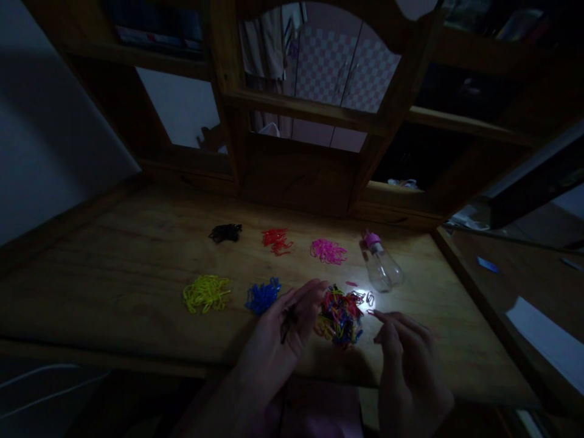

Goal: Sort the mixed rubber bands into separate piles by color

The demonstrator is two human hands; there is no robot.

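Note:
My left hand (pixel 292 322) is cupped palm up around a few black paper clips (pixel 288 319). Just to its right lies a mixed pile of coloured paper clips (pixel 340 316). My right hand (pixel 406 353) is beside that pile, its index fingertip at a single paper clip (pixel 370 312) and its thumb apart from the finger. Sorted by colour on the wood are yellow paper clips (pixel 207 294), blue paper clips (pixel 263 295), black paper clips (pixel 226 232), red paper clips (pixel 276 240) and pink paper clips (pixel 328 250).
A clear bulb-shaped bottle (pixel 384 271) with a pink top lies behind my right hand. The wooden desk (pixel 137 243) backs onto a shelf unit with a mirror (pixel 319 67). White paper (pixel 550 334) is on the surface at right. Light is dim.

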